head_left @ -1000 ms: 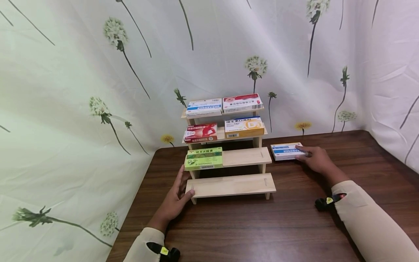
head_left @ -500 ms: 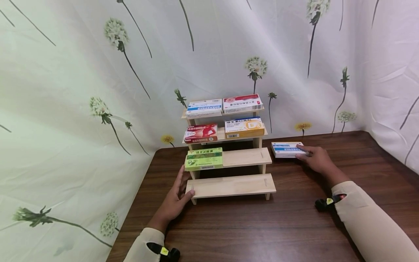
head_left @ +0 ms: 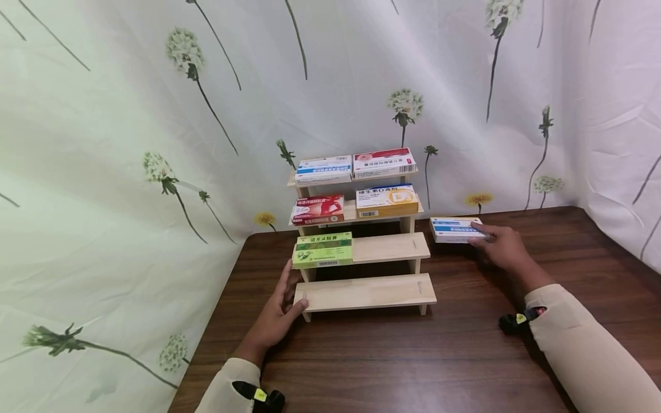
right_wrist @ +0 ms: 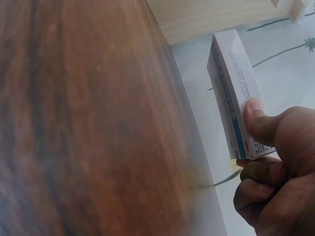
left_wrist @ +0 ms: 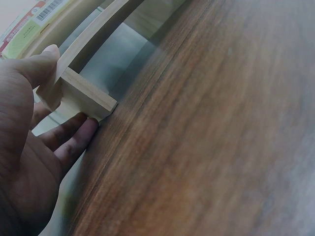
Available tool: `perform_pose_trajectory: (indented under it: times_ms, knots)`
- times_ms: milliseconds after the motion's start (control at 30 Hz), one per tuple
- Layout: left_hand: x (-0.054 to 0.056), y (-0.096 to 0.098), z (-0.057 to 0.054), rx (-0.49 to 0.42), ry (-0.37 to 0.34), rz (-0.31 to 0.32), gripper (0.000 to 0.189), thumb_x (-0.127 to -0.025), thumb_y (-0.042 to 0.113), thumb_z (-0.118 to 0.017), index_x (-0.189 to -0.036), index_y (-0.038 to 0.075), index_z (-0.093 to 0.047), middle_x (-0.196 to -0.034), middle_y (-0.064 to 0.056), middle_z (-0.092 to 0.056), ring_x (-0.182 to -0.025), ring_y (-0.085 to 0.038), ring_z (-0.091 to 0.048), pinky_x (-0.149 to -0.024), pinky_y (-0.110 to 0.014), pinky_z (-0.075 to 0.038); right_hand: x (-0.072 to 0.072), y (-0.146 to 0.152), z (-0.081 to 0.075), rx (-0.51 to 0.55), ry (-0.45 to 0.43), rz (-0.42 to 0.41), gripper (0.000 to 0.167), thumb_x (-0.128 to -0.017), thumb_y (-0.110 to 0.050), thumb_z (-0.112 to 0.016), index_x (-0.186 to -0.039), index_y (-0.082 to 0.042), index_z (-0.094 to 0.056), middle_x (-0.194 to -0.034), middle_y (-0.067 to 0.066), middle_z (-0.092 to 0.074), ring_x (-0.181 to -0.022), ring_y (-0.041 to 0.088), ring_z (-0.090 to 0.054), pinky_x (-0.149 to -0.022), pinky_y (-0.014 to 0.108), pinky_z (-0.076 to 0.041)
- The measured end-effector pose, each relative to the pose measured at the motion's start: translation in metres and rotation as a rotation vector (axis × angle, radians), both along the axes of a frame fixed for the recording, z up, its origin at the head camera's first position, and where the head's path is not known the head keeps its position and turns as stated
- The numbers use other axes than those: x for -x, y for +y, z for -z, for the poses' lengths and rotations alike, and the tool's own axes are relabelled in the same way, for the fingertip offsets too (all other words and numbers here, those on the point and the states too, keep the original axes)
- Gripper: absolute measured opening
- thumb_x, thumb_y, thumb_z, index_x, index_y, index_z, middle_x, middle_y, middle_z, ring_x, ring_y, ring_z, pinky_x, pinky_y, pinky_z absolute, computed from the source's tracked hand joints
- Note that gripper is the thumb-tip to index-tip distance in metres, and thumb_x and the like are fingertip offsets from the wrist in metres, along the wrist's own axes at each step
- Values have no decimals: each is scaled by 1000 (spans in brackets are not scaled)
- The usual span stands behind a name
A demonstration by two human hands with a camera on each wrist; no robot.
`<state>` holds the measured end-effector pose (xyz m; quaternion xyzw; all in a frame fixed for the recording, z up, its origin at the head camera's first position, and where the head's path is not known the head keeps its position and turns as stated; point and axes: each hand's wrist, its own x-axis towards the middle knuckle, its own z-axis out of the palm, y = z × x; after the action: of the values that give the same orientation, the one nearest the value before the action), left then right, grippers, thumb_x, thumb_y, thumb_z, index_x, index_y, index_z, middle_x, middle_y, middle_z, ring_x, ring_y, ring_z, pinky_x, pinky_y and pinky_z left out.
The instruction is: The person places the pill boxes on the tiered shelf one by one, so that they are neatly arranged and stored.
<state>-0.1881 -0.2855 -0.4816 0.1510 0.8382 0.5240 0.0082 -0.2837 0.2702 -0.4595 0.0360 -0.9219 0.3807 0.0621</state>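
My right hand (head_left: pixel 503 248) pinches a white-and-blue medicine box (head_left: pixel 450 229) by its right end, just right of the wooden step rack (head_left: pixel 392 248). In the right wrist view the thumb lies on a printed side of the box (right_wrist: pixel 238 78), with fingers at its end. My left hand (head_left: pixel 276 312) holds the rack's left end, thumb on the lowest shelf (left_wrist: pixel 88 42) and fingers around its leg. A green medicine box (head_left: pixel 322 250) lies on the second shelf from the bottom. Above it sit a red box (head_left: pixel 317 210) and a yellow-and-white vitamin D box (head_left: pixel 386 201).
The top shelf carries a blue-and-white box (head_left: pixel 323 170) and a red-and-white box (head_left: pixel 384 163). The rack stands on a dark wooden table (head_left: pixel 372 361). A white curtain (head_left: pixel 330 74) with a dandelion print hangs behind and at the sides.
The right hand has raised the white-and-blue medicine box slightly and moved it a little away from me. The left hand stays on the rack.
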Motion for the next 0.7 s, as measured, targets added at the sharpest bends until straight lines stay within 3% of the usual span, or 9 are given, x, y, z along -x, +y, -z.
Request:
perform_pose_trajectory:
  times_ms: [467,700]
  knots:
    - [1,0,0,10,4,-1,97,-111,28,-68,-176,42,3,-177,-19,-35,-162,-44,-38,-114,-46,-53,-5,-3,-12,33,-37,27,59,-110,-34,-69,-159,-7,-53,-158,41,-49,-126,44,-57,-99,57,-49]
    - [1,0,1,10,13,0,97,-111,26,-68,-176,41,3,-177,-18,-34,-163,-43,-37,-117,-52,-50,-8,-2,-15,-12,46,42,55,-107,-29,-73,-153,-2,-59,-150,41,-56,-125,47,-61,-92,54,-49]
